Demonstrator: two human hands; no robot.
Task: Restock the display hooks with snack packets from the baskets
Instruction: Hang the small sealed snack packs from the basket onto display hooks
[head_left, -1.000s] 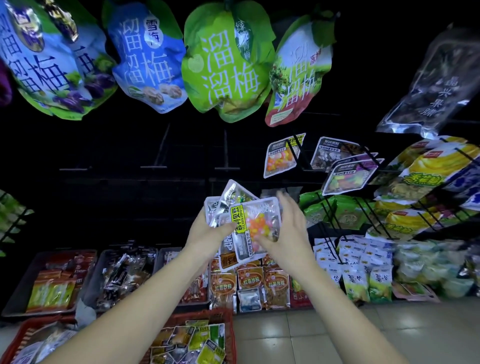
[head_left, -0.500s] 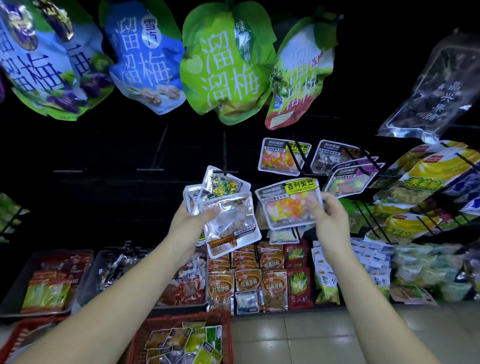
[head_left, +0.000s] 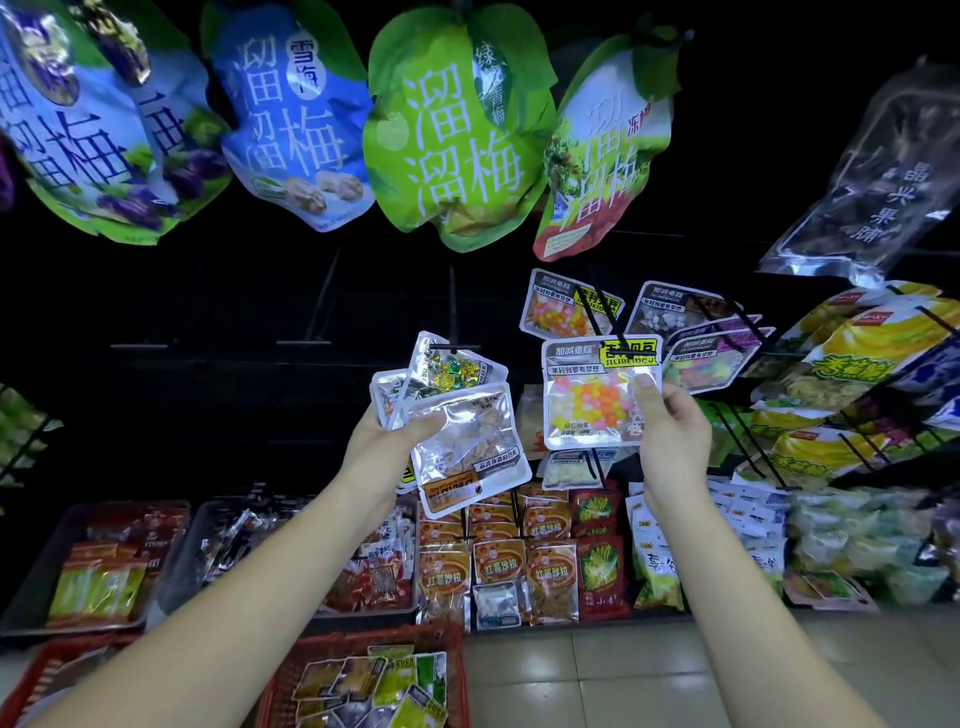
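Dark display wall (head_left: 208, 395) with hooks (head_left: 594, 312) stands behind. Right hand (head_left: 672, 447) pinches one candy packet (head_left: 592, 400) upright (pink, orange, white balls inside), just below a hooked packet (head_left: 558, 309) of same kind. Left hand (head_left: 382, 441) grips several silver packets (head_left: 462, 441), fanned; red basket (head_left: 358, 638) below holds more.

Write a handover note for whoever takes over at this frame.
Left hand: holds a fan of silver packets.
Right hand: pinches one coloured-ball candy packet, raised just below a matching packet hanging on a hook.
Done: hooks at right carry stock.
Left: hang this packet, then the fan; the red basket holds more.
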